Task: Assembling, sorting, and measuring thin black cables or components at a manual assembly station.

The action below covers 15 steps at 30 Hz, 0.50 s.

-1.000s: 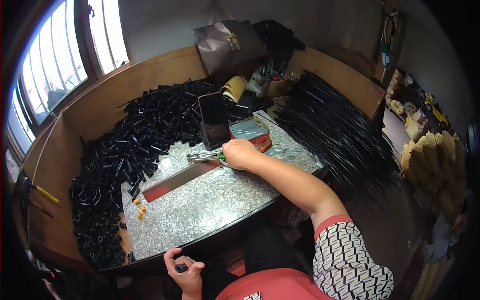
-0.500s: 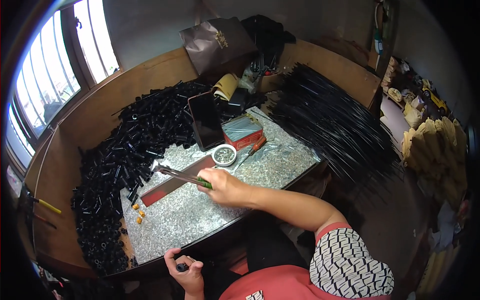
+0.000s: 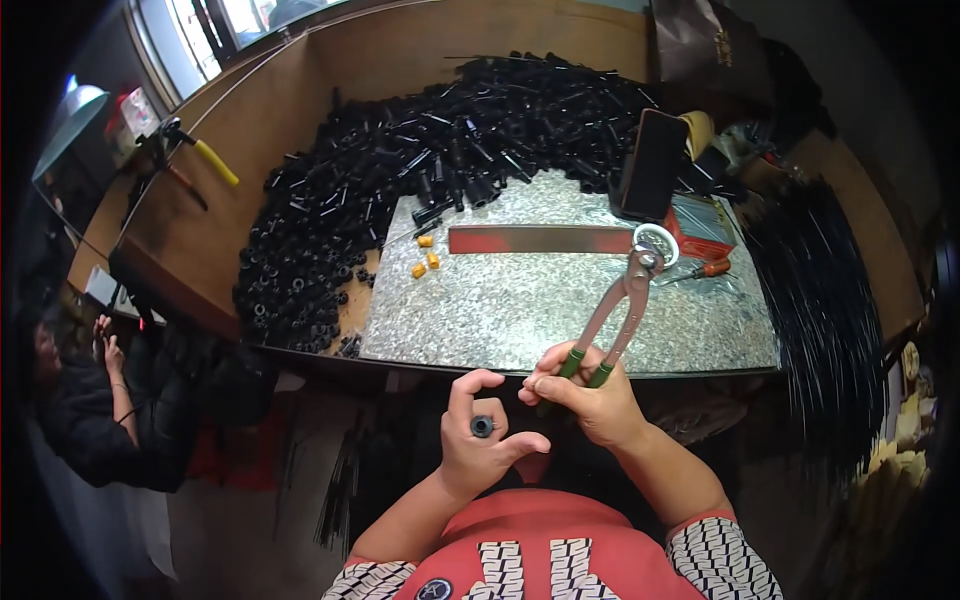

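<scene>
My left hand [image 3: 468,460] is curled around a short black tube [image 3: 482,427], its hollow end facing up; thumb and forefinger stand apart from it. Close by on the right, my right hand [image 3: 600,405] grips a pair of pincers [image 3: 632,282] by its green handles. The pincers' jaws point away from me and overlap the near side of a small white bowl [image 3: 655,240]. Whether my right fingertips also pinch something small, I cannot tell. Beyond both hands lies a flat metal strip [image 3: 540,240], partly red, on the speckled stone slab [image 3: 480,320].
Black tubular parts [image 3: 440,140] are heaped along the back and left. Several orange pieces [image 3: 425,242] lie left of the strip. A phone [image 3: 652,165], a red box [image 3: 700,225] and a screwdriver [image 3: 712,268] stand right. Long black rods [image 3: 825,300] fill the right side. Another person [image 3: 110,410] sits at left.
My view has swung left. My right hand has drawn back from over the slab toward my left hand, and the pincers now point away instead of left. The black tube stays in my left hand.
</scene>
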### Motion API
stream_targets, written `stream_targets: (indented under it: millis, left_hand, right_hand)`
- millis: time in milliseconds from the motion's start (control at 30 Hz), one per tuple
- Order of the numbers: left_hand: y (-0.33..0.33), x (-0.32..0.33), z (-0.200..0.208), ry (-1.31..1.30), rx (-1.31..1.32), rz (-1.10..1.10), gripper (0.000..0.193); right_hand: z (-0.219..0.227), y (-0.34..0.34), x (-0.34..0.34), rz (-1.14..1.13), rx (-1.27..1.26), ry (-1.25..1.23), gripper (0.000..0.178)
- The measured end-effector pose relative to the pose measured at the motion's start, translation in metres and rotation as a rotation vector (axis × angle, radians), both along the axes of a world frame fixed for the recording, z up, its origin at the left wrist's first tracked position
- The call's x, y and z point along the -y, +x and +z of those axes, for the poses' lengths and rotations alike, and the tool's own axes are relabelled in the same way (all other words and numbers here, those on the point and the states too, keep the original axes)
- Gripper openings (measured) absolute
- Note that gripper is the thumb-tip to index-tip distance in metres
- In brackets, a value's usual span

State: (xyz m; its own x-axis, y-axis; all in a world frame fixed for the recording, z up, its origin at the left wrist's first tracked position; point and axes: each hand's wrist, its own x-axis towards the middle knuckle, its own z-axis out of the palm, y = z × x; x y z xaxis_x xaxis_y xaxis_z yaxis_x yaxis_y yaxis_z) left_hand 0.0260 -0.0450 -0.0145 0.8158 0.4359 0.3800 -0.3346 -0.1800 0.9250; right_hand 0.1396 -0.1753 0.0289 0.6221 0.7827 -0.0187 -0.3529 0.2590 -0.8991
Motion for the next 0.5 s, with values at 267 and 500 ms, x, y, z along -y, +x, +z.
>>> stream_targets:
  millis: [267, 500]
  left_hand:
    - [-0.003, 0.004, 0.006, 0.055, -0.003, -0.018, 0.079]
    - [-0.002, 0.005, 0.013, 0.187, -0.018, -0.004, 0.084]
  right_hand:
    - [-0.006, -0.01, -0.008, -0.109, 0.005, -0.01, 0.014]
    - [-0.011, -0.014, -0.014, -0.154, 0.119, -0.043, 0.013]
